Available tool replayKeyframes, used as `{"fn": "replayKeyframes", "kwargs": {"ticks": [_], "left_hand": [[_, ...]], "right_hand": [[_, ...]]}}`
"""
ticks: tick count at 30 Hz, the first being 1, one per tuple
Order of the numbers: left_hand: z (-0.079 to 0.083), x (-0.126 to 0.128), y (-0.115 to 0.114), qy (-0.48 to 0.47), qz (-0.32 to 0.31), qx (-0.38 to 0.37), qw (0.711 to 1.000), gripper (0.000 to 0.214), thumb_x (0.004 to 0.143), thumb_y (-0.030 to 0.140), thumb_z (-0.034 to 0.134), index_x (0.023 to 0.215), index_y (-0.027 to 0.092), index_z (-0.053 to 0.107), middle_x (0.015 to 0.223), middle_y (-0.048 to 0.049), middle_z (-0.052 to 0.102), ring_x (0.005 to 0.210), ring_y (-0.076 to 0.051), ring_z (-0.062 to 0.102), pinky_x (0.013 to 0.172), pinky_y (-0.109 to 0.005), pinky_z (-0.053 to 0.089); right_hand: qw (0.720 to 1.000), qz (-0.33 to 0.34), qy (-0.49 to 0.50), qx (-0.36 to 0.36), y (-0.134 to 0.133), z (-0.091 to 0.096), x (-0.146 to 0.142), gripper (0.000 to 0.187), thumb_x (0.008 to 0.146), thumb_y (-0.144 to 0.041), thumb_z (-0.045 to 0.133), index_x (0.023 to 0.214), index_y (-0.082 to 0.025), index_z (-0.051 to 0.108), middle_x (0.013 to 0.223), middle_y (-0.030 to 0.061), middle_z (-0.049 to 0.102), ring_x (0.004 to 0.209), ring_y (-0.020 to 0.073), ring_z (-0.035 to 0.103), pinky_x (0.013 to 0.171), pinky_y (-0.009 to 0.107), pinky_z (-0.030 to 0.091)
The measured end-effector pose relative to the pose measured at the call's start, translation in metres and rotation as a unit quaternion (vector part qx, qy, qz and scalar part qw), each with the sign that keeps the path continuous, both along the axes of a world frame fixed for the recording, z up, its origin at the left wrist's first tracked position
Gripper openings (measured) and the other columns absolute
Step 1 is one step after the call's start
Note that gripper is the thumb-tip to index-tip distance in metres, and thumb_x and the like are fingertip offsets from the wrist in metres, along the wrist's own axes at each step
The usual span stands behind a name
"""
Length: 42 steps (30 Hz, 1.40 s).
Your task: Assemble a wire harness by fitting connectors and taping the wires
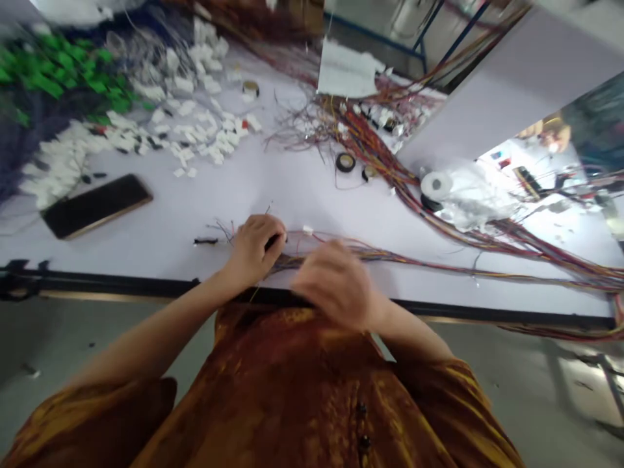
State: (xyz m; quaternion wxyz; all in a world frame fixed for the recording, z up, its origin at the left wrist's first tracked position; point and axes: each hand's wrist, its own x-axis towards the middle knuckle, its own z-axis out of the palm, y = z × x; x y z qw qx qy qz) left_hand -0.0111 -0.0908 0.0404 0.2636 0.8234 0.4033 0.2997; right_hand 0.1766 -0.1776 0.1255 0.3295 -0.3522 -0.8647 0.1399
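Note:
My left hand is closed at the left end of a long bundle of thin coloured wires near the table's front edge. A small dark piece shows between its thumb and forefinger; I cannot make out what it is. Loose wire ends stick out to the left of the fingers, beside a short black sleeved piece on the table. Over the bundle, to the right, my right hand is smeared by motion, so its fingers cannot be read. A small white connector lies just behind the wires, between the hands.
A phone lies at the left, near heaps of white connectors and green connectors. Behind the hands is a roll of black tape. Thick wire bundles and a clear plastic bag lie to the right. Another person's hand shows farther off.

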Motion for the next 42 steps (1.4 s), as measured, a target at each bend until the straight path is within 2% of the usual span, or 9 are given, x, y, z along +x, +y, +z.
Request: {"fn": "replayKeyframes", "kwargs": {"ticks": [3, 6, 12, 16, 19, 25, 30, 37, 42], "left_hand": [[0.01, -0.013, 0.004, -0.054, 0.009, -0.039, 0.998, 0.019, 0.094, 0.029, 0.046, 0.079, 0.021, 0.053, 0.092, -0.0049, 0.066, 0.091, -0.019, 0.06, 0.088, -0.036, 0.045], [0.01, -0.017, 0.001, -0.094, 0.033, -0.086, 0.991, 0.02, 0.095, 0.031, 0.045, 0.08, 0.021, 0.054, 0.095, -0.0049, 0.066, 0.092, -0.018, 0.061, 0.086, -0.033, 0.047], [0.002, -0.004, -0.013, -0.153, 0.017, -0.148, 0.977, 0.02, 0.096, 0.032, 0.047, 0.081, 0.021, 0.054, 0.096, -0.0054, 0.066, 0.092, -0.019, 0.062, 0.086, -0.033, 0.049], [0.006, -0.001, -0.014, -0.171, 0.005, -0.157, 0.973, 0.018, 0.096, 0.03, 0.047, 0.082, 0.021, 0.055, 0.097, -0.0059, 0.066, 0.092, -0.018, 0.062, 0.086, -0.033, 0.049], [0.008, -0.003, -0.011, -0.176, 0.011, -0.16, 0.971, 0.019, 0.096, 0.03, 0.047, 0.081, 0.021, 0.055, 0.095, -0.0061, 0.066, 0.091, -0.019, 0.063, 0.086, -0.034, 0.049], [0.006, -0.011, -0.008, -0.182, 0.03, -0.183, 0.966, 0.019, 0.095, 0.033, 0.047, 0.082, 0.022, 0.056, 0.095, -0.0056, 0.067, 0.09, -0.019, 0.063, 0.085, -0.033, 0.05], [0.006, -0.015, -0.009, -0.194, 0.033, -0.189, 0.962, 0.019, 0.095, 0.033, 0.048, 0.083, 0.022, 0.057, 0.095, -0.0051, 0.067, 0.089, -0.018, 0.063, 0.084, -0.031, 0.05], [0.005, -0.019, -0.01, -0.212, 0.043, -0.191, 0.957, 0.018, 0.095, 0.031, 0.049, 0.084, 0.021, 0.058, 0.096, -0.0053, 0.066, 0.089, -0.017, 0.063, 0.083, -0.031, 0.049], [0.01, -0.016, -0.011, -0.217, 0.049, -0.183, 0.958, 0.018, 0.094, 0.032, 0.049, 0.084, 0.02, 0.058, 0.095, -0.0063, 0.067, 0.087, -0.017, 0.062, 0.08, -0.03, 0.049]], "right_hand": [[0.981, -0.165, 0.102, 0.01, 0.041, 0.028, 0.024, 0.009, 0.094, -0.027, 0.06, 0.09, -0.03, 0.068, 0.073, -0.001, 0.065, 0.068, 0.0163, 0.059, 0.069, 0.034, 0.046], [0.957, -0.231, 0.151, 0.088, 0.101, 0.056, 0.044, 0.009, 0.092, -0.03, 0.062, 0.087, -0.03, 0.07, 0.079, 0.0013, 0.067, 0.073, 0.019, 0.06, 0.073, 0.036, 0.047], [0.942, -0.249, 0.083, 0.207, 0.219, 0.112, 0.033, 0.012, 0.095, -0.031, 0.059, 0.084, -0.027, 0.065, 0.089, 0.0043, 0.066, 0.089, 0.0218, 0.058, 0.092, 0.041, 0.042], [0.936, -0.264, -0.052, 0.228, 0.27, 0.139, -0.001, 0.016, 0.097, -0.036, 0.057, 0.086, -0.026, 0.063, 0.103, 0.0074, 0.066, 0.103, 0.0245, 0.052, 0.101, 0.044, 0.035], [0.934, -0.265, -0.119, 0.209, 0.298, 0.143, -0.022, 0.014, 0.094, -0.029, 0.062, 0.082, -0.022, 0.06, 0.105, 0.008, 0.065, 0.105, 0.0242, 0.049, 0.105, 0.046, 0.032], [0.934, -0.246, -0.121, 0.228, 0.311, 0.13, -0.028, 0.02, 0.089, -0.025, 0.069, 0.074, -0.023, 0.056, 0.103, 0.0093, 0.063, 0.111, 0.0272, 0.047, 0.11, 0.049, 0.032], [0.94, -0.242, -0.104, 0.217, 0.304, 0.146, -0.027, 0.026, 0.087, -0.024, 0.069, 0.068, -0.024, 0.052, 0.099, 0.0087, 0.062, 0.113, 0.0299, 0.049, 0.108, 0.052, 0.03], [0.958, -0.168, -0.021, 0.233, 0.328, 0.136, -0.012, 0.036, 0.089, -0.044, 0.067, 0.063, -0.026, 0.05, 0.083, 0.0059, 0.061, 0.111, 0.0219, 0.046, 0.102, 0.04, 0.037], [0.95, -0.19, -0.07, 0.238, 0.317, 0.13, -0.014, 0.034, 0.076, -0.026, 0.083, 0.064, -0.023, 0.051, 0.092, 0.006, 0.065, 0.112, 0.0251, 0.053, 0.11, 0.047, 0.035]]}}
